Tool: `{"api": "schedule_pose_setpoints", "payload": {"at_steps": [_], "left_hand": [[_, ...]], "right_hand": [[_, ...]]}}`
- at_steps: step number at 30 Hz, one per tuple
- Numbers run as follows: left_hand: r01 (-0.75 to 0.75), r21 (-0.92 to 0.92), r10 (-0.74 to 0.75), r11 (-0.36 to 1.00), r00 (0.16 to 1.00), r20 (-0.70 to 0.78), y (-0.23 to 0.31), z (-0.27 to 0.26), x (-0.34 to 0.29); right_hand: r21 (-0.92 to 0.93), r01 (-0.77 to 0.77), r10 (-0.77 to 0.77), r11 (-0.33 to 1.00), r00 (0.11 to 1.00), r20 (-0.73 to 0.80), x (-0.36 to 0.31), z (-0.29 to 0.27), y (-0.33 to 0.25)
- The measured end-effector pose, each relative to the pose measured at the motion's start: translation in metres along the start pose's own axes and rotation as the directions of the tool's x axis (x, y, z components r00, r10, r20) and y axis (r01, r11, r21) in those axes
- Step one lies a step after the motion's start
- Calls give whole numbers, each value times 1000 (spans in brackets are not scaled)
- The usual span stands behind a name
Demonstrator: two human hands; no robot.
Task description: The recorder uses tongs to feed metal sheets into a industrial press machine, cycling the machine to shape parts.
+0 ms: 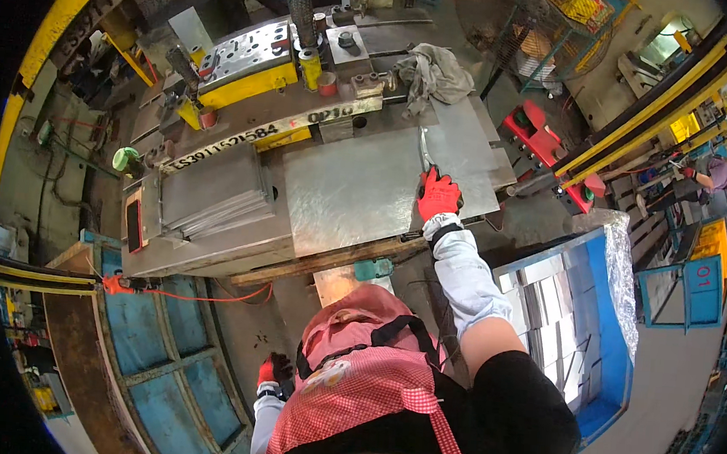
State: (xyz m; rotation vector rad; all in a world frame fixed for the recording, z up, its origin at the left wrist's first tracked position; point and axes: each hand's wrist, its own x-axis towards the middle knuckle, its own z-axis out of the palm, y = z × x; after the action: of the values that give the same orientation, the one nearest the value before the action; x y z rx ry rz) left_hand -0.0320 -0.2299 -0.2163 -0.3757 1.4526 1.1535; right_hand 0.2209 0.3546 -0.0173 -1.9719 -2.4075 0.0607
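Note:
My right hand [439, 195], in a red glove with a dark palm, reaches over the flat metal sheet [345, 194] on the press bed. It is closed around the near end of a slim, curved metal hand tool [425, 149], perhaps tongs, which points away from me. A crumpled grey rag [436, 73] lies just beyond the tool's far end. Low beside my apron, my left hand [273, 369] hangs away from the bed in a matching glove. Its fingers look loosely apart, with nothing visible in them. To the left, thin metal sheets [214, 191] lie stacked.
Behind the sheets stands a die block [245, 54] with yellow sides and posts. A blue bin [618, 329] of shiny metal pieces is at my right, a blue framed panel [150, 330] at my left. Yellow-black guards [654, 104] and a red pedal box [538, 138] stand right; another person [704, 179] is farther off.

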Motion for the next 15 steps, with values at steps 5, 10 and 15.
{"api": "schedule_pose_setpoints", "payload": {"at_steps": [5, 10, 15], "left_hand": [[105, -155, -115, 982, 992, -60, -45, -25, -19], [143, -198, -154, 970, 987, -39, -51, -22, -19], [146, -266, -139, 953, 989, 43, -45, -26, -4]], "right_hand": [[69, -41, 40, 997, 999, 22, 18, -3, 11], [967, -7, -175, 256, 983, 53, 3, 38, 60], [983, 34, -115, 179, 993, -14, -75, 62, 38]]}}
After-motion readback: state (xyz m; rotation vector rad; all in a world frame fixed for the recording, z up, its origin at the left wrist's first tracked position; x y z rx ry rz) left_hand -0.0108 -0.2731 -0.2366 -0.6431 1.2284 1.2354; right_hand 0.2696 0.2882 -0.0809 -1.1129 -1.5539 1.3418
